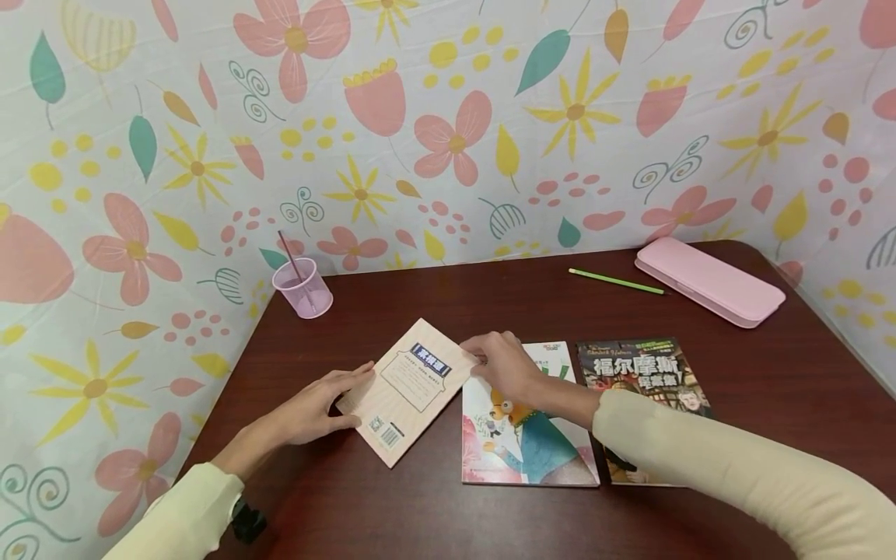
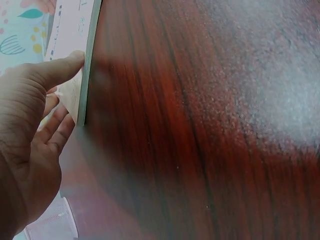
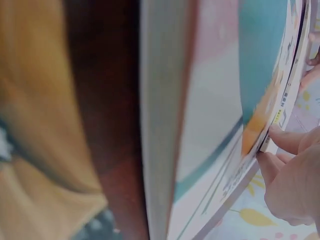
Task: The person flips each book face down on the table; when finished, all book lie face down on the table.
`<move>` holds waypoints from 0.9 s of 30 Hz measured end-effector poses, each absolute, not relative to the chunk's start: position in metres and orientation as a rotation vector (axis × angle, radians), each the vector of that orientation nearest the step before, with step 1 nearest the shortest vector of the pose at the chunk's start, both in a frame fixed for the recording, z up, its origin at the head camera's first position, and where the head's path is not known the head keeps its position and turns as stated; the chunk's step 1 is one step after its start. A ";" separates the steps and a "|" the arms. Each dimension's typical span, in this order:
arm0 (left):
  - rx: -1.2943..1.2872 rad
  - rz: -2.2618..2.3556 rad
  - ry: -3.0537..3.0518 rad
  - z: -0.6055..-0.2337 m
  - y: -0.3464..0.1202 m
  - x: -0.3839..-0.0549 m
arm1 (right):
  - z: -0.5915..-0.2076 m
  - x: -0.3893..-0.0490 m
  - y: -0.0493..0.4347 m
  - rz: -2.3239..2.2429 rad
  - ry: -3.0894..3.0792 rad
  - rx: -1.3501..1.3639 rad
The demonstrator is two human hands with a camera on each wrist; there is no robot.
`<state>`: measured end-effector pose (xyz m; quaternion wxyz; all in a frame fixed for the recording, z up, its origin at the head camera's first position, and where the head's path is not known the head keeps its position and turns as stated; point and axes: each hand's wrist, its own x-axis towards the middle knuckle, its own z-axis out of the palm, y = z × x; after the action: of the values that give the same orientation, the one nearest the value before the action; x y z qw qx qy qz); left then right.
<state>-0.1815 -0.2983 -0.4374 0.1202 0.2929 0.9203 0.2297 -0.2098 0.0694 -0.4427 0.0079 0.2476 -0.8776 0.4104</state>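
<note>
A cream-coloured book (image 1: 402, 404) with a dark blue title label and a barcode is held at a slant left of the table's middle. My left hand (image 1: 318, 408) grips its left edge; the left wrist view shows the thumb (image 2: 65, 70) on the cover and fingers reaching behind. At the upper right corner, my right hand (image 1: 507, 365) pinches the book between thumb and fingers. Under my right hand and forearm lies a picture book (image 1: 490, 459) with a cartoon cover, partly hidden. Farther right is a dark comic-style book (image 1: 630, 365), overlapped by the right sleeve.
Behind, at the left, a pink mesh pen cup (image 1: 308, 299) holds a thin dark stick. Along the back of the dark wooden table (image 1: 392, 295) lie a green pencil (image 1: 616, 281) and a pink pencil case (image 1: 710, 280). A flower-patterned curtain (image 1: 448, 155) surrounds the table's back and sides.
</note>
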 end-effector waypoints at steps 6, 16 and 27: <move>0.848 0.643 2.703 -0.437 -0.298 -0.182 | -0.438 -0.220 0.061 1.205 -2.816 0.768; 0.868 0.585 2.759 -0.442 -0.295 -0.178 | -0.433 -0.240 0.052 1.094 -2.799 0.938; 0.876 0.594 2.801 -0.451 -0.294 -0.173 | -0.434 -0.256 0.050 1.227 -2.855 0.870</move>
<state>-0.1726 -0.2945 -0.4505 0.0737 0.2918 0.9329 0.1979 -0.2558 0.0501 -0.4336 -0.0429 0.2692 -0.8839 0.3799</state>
